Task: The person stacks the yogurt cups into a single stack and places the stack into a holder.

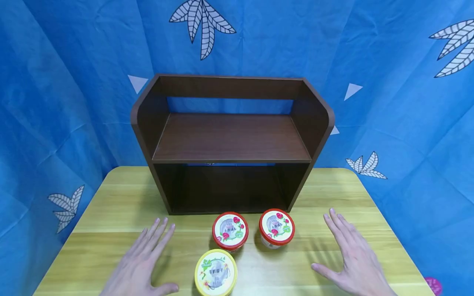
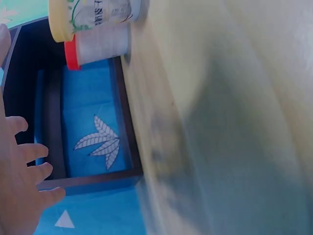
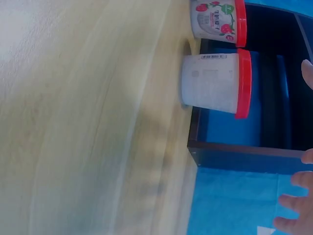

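Left hand (image 1: 142,261) and right hand (image 1: 353,259) splayed, tubs (image 1: 216,273) (image 1: 230,231) (image 1: 277,227) between

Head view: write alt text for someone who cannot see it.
A person's left hand and right hand, both empty, flank a yellow-lidded cup and, beyond it, two red-lidded cups on a wooden table. Behind the cups stands a dark brown two-level shelf before a blue leaf-patterned backdrop.

left hand (image 1: 142,263) and right hand (image 1: 357,261) — both bare, slim-fingered.
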Available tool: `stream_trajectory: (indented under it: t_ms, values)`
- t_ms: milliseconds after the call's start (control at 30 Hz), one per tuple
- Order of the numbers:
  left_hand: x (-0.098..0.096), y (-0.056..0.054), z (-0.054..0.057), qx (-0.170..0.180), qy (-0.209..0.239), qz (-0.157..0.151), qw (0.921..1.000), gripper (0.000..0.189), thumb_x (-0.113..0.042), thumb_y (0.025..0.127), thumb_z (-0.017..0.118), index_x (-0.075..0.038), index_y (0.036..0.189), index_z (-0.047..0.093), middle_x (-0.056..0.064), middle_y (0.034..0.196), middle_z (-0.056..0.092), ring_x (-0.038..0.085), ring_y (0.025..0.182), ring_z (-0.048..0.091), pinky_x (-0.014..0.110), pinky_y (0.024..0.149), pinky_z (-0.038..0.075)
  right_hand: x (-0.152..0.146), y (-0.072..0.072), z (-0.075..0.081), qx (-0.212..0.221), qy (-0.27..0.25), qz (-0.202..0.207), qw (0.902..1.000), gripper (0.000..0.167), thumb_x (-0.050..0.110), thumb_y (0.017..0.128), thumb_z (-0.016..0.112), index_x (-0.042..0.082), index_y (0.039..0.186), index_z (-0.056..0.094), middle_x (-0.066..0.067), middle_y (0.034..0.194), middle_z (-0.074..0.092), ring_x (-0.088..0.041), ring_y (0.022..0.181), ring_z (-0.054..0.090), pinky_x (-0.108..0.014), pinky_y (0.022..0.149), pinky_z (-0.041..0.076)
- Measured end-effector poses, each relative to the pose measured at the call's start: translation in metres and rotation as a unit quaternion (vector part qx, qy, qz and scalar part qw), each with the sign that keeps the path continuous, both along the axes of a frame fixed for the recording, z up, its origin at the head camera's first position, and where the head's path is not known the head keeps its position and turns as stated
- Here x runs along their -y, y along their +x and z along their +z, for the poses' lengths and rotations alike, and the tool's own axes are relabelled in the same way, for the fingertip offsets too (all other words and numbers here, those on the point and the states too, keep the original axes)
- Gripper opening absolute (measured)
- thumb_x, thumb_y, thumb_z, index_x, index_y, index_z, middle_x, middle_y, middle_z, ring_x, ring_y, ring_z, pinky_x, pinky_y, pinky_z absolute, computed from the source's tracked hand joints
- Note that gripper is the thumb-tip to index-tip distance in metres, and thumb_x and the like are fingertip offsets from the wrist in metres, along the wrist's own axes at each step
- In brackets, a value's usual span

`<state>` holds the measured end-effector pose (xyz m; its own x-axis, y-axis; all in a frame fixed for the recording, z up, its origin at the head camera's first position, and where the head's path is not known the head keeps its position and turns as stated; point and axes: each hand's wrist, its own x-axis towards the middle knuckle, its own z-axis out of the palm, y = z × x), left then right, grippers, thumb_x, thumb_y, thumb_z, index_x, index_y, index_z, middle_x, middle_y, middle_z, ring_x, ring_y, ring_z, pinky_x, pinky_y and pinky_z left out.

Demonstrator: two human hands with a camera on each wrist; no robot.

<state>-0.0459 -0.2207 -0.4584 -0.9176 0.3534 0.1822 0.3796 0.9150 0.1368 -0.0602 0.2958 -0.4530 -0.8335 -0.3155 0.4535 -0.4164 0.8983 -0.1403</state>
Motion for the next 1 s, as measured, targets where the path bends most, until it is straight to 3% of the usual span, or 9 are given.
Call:
stream_trajectory:
  t_ms: [100,200,300,400,567,633,800,867,1000]
  values:
    - [-0.003,0.001,-0.003,0.028,0.031,0.0,0.9991,0.133,-0.084,0.067,0.078,-0.031,0.171,0.013,0.007,0.177,0.027,0.025,0.167,0.013,0.012,0.129,-0.013,0.003,0.0,-0.001,0.015,-0.019,0.003,0.9997,0.125,0.056,0.066,0.092,0.017,0.167,0.03,-0.007,0.175,0.032,0.007,0.162,0.004,-0.001,0.124,-0.004]
    - [-0.006,0.002,-0.005,0.055,0.076,0.001,0.9956,0.129,-0.082,0.068,0.08,-0.03,0.17,0.018,0.008,0.175,0.032,0.036,0.159,0.035,0.039,0.137,0.023,0.006,0.0,-0.001,0.036,-0.041,0.003,0.9985,0.124,0.051,0.068,0.093,0.02,0.168,0.028,-0.003,0.175,0.031,0.008,0.162,0.007,0.001,0.12,0.001]
    - [-0.009,0.003,-0.009,0.071,0.115,0.002,0.9908,0.125,-0.08,0.07,0.08,-0.032,0.169,0.021,0.005,0.173,0.035,0.037,0.155,0.04,0.063,0.117,0.048,0.009,-0.001,-0.002,0.057,-0.062,0.002,0.9964,0.121,0.048,0.07,0.094,0.022,0.168,0.028,-0.006,0.174,0.035,0.003,0.162,0.017,-0.035,0.134,0.028]
    - [-0.011,0.003,-0.015,0.062,0.142,-0.022,0.9876,0.125,-0.073,0.07,0.084,-0.031,0.169,0.021,0.004,0.172,0.038,0.029,0.156,0.04,0.061,0.113,0.051,0.014,-0.002,-0.004,0.08,-0.084,0.001,0.9933,0.119,0.046,0.072,0.093,0.024,0.168,0.027,-0.009,0.172,0.038,-0.011,0.159,0.033,-0.071,0.107,0.051]
    - [-0.013,0.004,-0.027,0.034,0.175,-0.068,0.9817,0.122,-0.06,0.073,0.089,-0.026,0.169,0.023,0.006,0.17,0.042,0.012,0.155,0.04,0.055,0.106,0.056,0.018,-0.005,-0.009,0.113,-0.118,0.004,0.9865,0.115,0.04,0.077,0.093,0.026,0.169,0.026,-0.009,0.171,0.038,-0.034,0.146,0.045,-0.078,0.096,0.052]
    - [-0.014,0.005,-0.03,0.038,0.194,-0.073,0.9775,0.117,-0.057,0.075,0.088,-0.026,0.169,0.025,0.005,0.169,0.044,0.013,0.152,0.045,0.052,0.105,0.058,0.019,-0.006,-0.012,0.124,-0.132,0.007,0.9833,0.113,0.038,0.078,0.092,0.028,0.168,0.025,-0.008,0.172,0.038,-0.027,0.149,0.044,-0.08,0.096,0.051]
    - [-0.022,0.006,-0.031,0.102,0.247,-0.069,0.9612,0.108,-0.048,0.079,0.087,-0.03,0.167,0.028,0.0,0.167,0.046,0.02,0.144,0.056,0.044,0.106,0.059,0.021,-0.013,-0.017,0.137,-0.18,0.03,0.9737,0.11,0.031,0.079,0.092,0.029,0.168,0.027,-0.011,0.171,0.039,0.021,0.149,0.02,-0.083,0.097,0.048]
    - [-0.025,0.006,-0.029,0.152,0.272,-0.056,0.9485,0.109,-0.047,0.078,0.089,-0.031,0.167,0.028,0.0,0.168,0.045,0.018,0.146,0.055,0.042,0.109,0.058,0.022,-0.016,-0.019,0.14,-0.192,0.035,0.9707,0.109,0.029,0.078,0.093,0.029,0.167,0.029,-0.011,0.17,0.041,0.028,0.143,0.017,-0.07,0.104,0.053]
    - [-0.027,0.003,-0.035,0.189,0.331,-0.076,0.9214,0.115,-0.042,0.072,0.095,-0.028,0.166,0.03,0.007,0.168,0.045,0.014,0.147,0.053,0.035,0.113,0.055,0.023,-0.023,-0.025,0.155,-0.225,0.053,0.9603,0.106,0.022,0.078,0.094,0.026,0.166,0.033,-0.01,0.168,0.045,0.022,0.142,0.032,-0.018,0.114,0.046]
